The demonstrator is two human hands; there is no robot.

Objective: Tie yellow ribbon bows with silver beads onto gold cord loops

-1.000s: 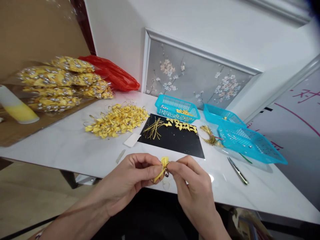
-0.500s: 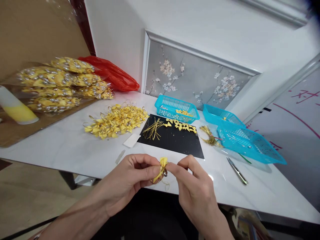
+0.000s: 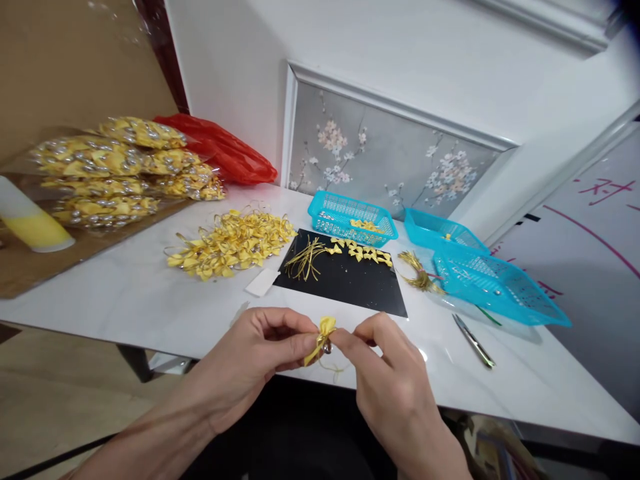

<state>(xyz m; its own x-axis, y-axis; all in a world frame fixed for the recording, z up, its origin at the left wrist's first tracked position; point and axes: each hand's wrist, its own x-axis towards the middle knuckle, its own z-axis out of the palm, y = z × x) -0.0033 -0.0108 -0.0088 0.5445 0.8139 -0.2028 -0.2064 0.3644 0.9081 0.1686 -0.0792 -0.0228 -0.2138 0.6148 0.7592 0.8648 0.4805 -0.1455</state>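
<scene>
Between my two hands, over the table's front edge, is a small yellow ribbon bow (image 3: 327,326) with a silvery bell or bead under it and a thin gold cord trailing below. My left hand (image 3: 283,343) pinches the bow's left side between thumb and fingers. At its right side, my right hand (image 3: 385,360) has thumb and index finger closed at the bow's middle, where the gold cord runs. The fingertips partly hide the bead and the knot. Beyond the hands, a black mat (image 3: 345,287) carries gold cords (image 3: 305,259) and several yellow bows (image 3: 367,253).
Finished-looking yellow bows lie in a pile (image 3: 233,243) on the left. Behind it are bagged bows (image 3: 115,167) and a red plastic bag (image 3: 220,150). Blue baskets (image 3: 353,220) stand at the back and right, near a cord bundle (image 3: 423,277) and a knife (image 3: 473,340).
Both hands keep their grip on the bow, which has turned slightly. The loop of gold cord below it has shifted a little. The view has moved slightly.
</scene>
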